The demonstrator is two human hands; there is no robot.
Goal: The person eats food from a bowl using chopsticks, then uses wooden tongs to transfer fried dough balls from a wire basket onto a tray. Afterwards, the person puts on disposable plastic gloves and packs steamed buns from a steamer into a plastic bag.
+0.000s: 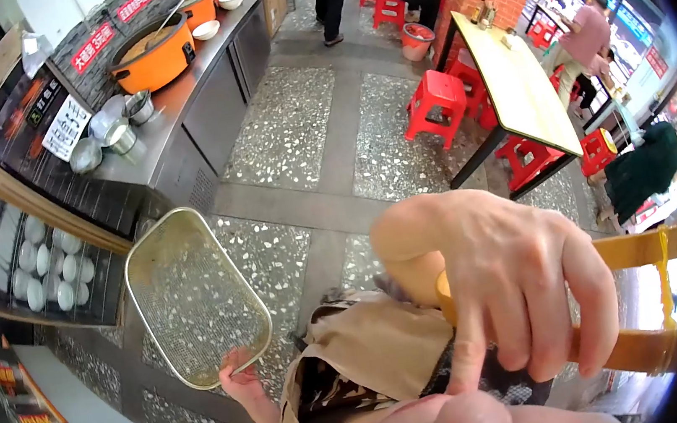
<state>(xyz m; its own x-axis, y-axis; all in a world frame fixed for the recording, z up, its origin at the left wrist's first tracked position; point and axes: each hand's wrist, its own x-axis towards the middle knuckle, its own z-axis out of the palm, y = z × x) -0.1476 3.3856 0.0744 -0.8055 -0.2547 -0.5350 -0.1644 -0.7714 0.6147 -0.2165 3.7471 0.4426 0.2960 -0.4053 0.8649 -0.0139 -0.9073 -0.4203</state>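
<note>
A rectangular wire-mesh basket [196, 292] with a pale metal rim tilts over the floor at lower left. My left hand [242, 379] grips its near corner, fingers closed on the rim. Close to the camera, my right hand [505, 292] hangs with its fingers bent downward and slightly apart; no object shows clearly between them. Two bamboo bars [647, 248], joined by a yellow tie [667, 289], run behind it, and I cannot tell whether it touches them. Below lies a tan apron [381, 350] over dark patterned clothing.
A steel counter [195, 77] on the left carries an orange cooker [153, 57] and metal pots [120, 138]. A glass cabinet [41, 265] holds several white bowls. To the right are a wooden table [512, 76] and red stools [435, 106]. Other people stand or sit farther back.
</note>
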